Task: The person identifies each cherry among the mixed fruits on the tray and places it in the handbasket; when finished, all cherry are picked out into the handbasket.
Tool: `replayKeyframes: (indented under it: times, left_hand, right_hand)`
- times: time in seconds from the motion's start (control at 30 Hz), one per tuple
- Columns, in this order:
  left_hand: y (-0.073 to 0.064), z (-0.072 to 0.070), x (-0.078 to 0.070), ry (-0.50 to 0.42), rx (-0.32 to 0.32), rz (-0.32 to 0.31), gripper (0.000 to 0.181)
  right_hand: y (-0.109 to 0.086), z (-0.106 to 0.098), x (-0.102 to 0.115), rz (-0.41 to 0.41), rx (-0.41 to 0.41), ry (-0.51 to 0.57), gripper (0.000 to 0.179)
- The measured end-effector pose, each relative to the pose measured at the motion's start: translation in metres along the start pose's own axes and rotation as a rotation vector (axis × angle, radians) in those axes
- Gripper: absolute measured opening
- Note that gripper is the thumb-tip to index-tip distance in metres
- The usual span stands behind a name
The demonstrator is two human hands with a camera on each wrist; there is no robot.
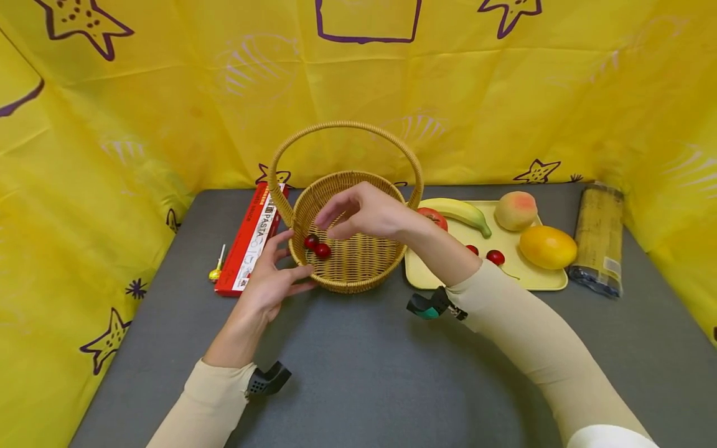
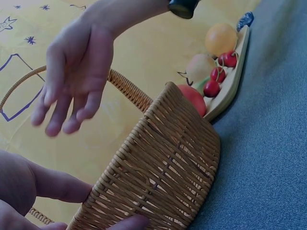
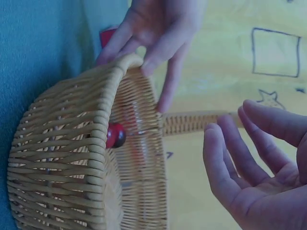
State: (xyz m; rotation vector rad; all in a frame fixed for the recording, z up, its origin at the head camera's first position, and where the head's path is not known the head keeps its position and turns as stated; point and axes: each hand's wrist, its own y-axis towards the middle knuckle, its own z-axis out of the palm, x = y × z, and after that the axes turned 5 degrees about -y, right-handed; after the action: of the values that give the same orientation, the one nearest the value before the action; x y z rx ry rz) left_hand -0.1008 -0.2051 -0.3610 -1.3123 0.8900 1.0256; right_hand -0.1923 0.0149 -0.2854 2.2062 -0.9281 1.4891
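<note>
A woven basket with a tall arched handle stands mid-table. Two dark red cherries lie inside it near the left wall. My left hand is at the basket's left side; its extended, spread fingers touch the rim, and one finger lies along the outer wall. Above the opening hovers my right hand, its fingers loosely bent with nothing between them. In the right wrist view a gap shows between the right thumb and fingertips, and the cherries are seen past the near rim.
Right of the basket, a pale yellow tray carries a banana, a tomato, a peach, a mango and cherries. A wrapped yellow package lies beyond. Left are a red pasta box and a lollipop.
</note>
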Motion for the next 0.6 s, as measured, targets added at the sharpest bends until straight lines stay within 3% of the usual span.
replayKeyframes:
  times: [0.3,0.6]
  left_hand:
    - [0.0,0.001,0.0,0.008,-0.009,0.011,0.087]
    - [0.0,0.002,0.0,-0.004,-0.01,0.014,0.086]
  right_hand:
    - [-0.037,-0.004,0.0,-0.076,-0.054,0.014,0.022]
    - [-0.072,-0.014,-0.007,-0.096,-0.141,0.034,0.026]
